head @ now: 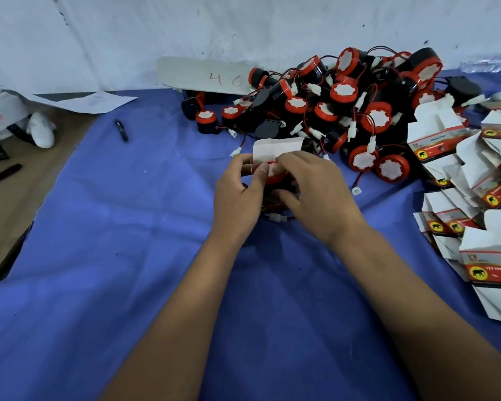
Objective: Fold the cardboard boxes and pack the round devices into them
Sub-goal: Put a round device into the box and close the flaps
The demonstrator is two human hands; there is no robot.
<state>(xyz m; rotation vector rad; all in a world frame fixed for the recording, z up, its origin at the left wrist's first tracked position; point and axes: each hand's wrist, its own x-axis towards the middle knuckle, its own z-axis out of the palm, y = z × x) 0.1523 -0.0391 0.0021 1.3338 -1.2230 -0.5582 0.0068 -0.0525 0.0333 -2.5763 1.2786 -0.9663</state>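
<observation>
Both hands meet over the blue cloth (pixel 128 256) at the centre. My left hand (pixel 237 195) and my right hand (pixel 313 192) grip one red and black round device (pixel 275 178) together with a white cardboard box whose flap (pixel 276 148) stands up behind the fingers. The device's white plug (pixel 276 218) hangs out below the hands. Most of the device and box is hidden by my fingers. A heap of round devices (pixel 344 102) with wires lies behind, and a pile of white and red boxes (pixel 475 192) spreads along the right.
A white board marked "46" (pixel 206 76) leans on the wall at the back. A black pen-like tool (pixel 122 131) lies on the cloth to the left. Farther left, on brown cardboard, are a sheet of paper (pixel 90 101), straps and a white object (pixel 42 130).
</observation>
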